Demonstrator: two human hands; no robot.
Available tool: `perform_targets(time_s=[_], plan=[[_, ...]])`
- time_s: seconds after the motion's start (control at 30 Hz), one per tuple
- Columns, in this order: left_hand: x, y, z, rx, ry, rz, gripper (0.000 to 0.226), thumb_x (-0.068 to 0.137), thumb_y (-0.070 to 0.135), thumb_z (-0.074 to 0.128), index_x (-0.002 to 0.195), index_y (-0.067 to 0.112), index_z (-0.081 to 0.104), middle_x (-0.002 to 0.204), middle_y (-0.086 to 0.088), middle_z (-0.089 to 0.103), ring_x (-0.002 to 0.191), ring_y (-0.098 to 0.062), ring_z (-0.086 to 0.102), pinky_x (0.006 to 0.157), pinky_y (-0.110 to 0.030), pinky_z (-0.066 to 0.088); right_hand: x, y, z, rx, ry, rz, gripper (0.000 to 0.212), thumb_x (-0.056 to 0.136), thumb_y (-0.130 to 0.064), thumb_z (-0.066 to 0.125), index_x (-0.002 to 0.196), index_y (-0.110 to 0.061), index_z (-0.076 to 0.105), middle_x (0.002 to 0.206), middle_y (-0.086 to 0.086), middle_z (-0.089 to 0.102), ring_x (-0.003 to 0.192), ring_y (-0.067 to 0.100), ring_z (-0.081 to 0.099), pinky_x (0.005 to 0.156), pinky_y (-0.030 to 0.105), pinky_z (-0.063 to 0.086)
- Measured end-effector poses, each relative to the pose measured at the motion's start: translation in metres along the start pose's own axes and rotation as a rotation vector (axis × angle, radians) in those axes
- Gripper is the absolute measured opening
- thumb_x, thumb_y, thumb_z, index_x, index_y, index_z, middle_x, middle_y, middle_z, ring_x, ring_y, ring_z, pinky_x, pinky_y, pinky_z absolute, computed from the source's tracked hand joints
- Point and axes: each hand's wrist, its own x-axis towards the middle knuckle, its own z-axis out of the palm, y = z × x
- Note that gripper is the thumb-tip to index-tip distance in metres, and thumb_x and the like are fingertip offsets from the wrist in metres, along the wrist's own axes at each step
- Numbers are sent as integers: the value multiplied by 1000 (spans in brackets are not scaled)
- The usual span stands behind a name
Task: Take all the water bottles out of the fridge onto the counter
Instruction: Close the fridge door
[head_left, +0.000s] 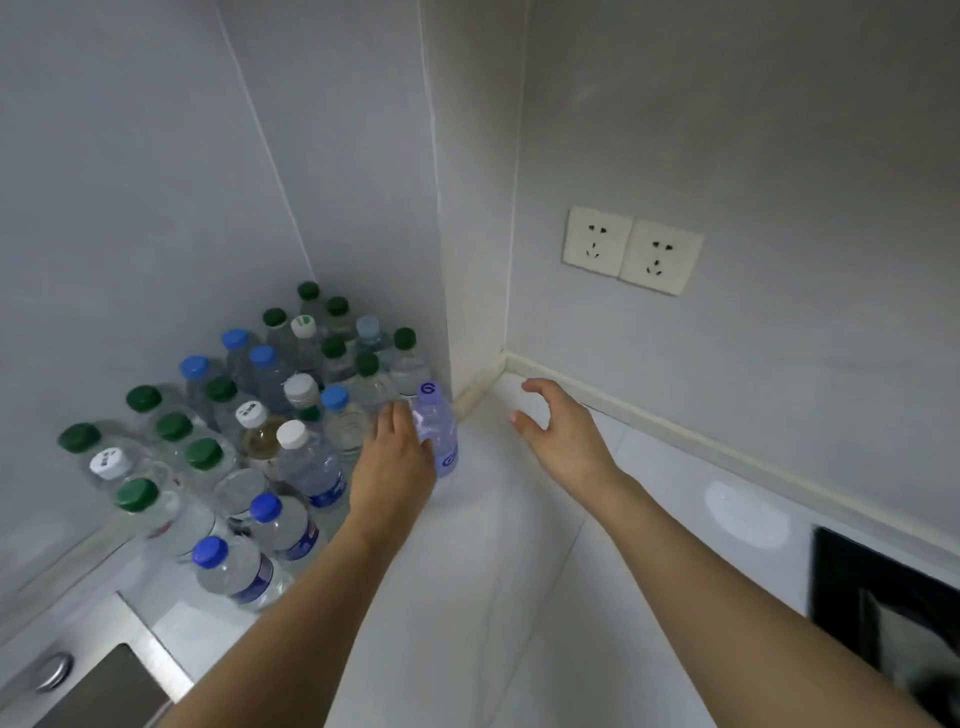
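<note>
Beside capped clear-plastic bottle cluster, left hand grips lilac bottle — right hand fingers spread, holding nothing, over smooth white counter.

two sockets are sitting side by side on the right wall, well above the trim strip running along the wall's foot. a steel sink is showing at the lower left corner, its drain near the edge. a black hob is lying at the right edge.
</note>
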Motion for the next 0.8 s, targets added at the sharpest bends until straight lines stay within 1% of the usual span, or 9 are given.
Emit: perform_targets(time_s=[0.03,0.07,0.13,0.27,0.33,0.43,0.53,0.63,0.8], plan=[[-2,12,-4,95,-26,54,54,101,19,44,147,0,24,150,-19,34,137,-31,35,114,-39,31,-10,2,-14,-11,18,5,45,96,-30,57,137,-19,45,141,-5,49,127,16,46,95,17,31],[-5,25,-9,151,-47,88,55,101,21,40,148,-1,21,152,-19,31,139,-31,31,117,-39,27,-20,4,-27,-24,31,10,46,96,-30,57,139,-19,43,141,-4,48,126,17,47,95,18,32],[-9,51,-16,168,-76,121,56,102,25,39,148,0,21,154,-18,28,141,-33,29,118,-41,26,-37,9,-50,-54,58,15,51,97,-30,55,143,-19,37,145,-3,45,127,18,45,97,20,31],[-19,112,-23,225,-95,319,57,103,29,39,148,0,20,156,-17,25,142,-34,25,118,-40,22,-77,24,-96,-139,82,57,62,97,-32,54,151,-16,25,155,-1,30,142,16,27,112,26,22],[-21,139,-21,214,-124,366,58,103,29,38,150,1,19,158,-16,22,144,-34,22,119,-40,21,-94,31,-116,-187,95,94,63,97,-34,54,150,-15,26,154,3,30,141,21,27,113,30,23],[-34,188,-18,219,-124,490,58,102,31,39,149,4,20,157,-13,23,143,-32,22,117,-41,24,-126,44,-155,-263,141,168,63,96,-36,53,149,-15,26,152,6,31,138,27,28,113,34,25],[-59,247,-19,208,-131,636,57,103,31,37,150,5,19,159,-11,21,145,-31,19,118,-40,22,-165,57,-202,-357,182,224,63,98,-34,51,150,-11,24,156,6,26,142,25,22,115,33,19],[-91,301,-18,200,-121,778,56,103,32,36,151,6,20,160,-11,19,146,-31,17,119,-39,19,-209,70,-246,-432,224,280,63,99,-33,50,151,-10,22,156,7,25,142,24,22,115,31,17],[-148,373,-13,184,-138,922,56,104,33,32,153,8,16,162,-9,15,148,-30,13,120,-38,15,-284,93,-306,-502,287,422,61,101,-30,46,151,-8,19,158,10,20,145,26,17,117,36,14]])
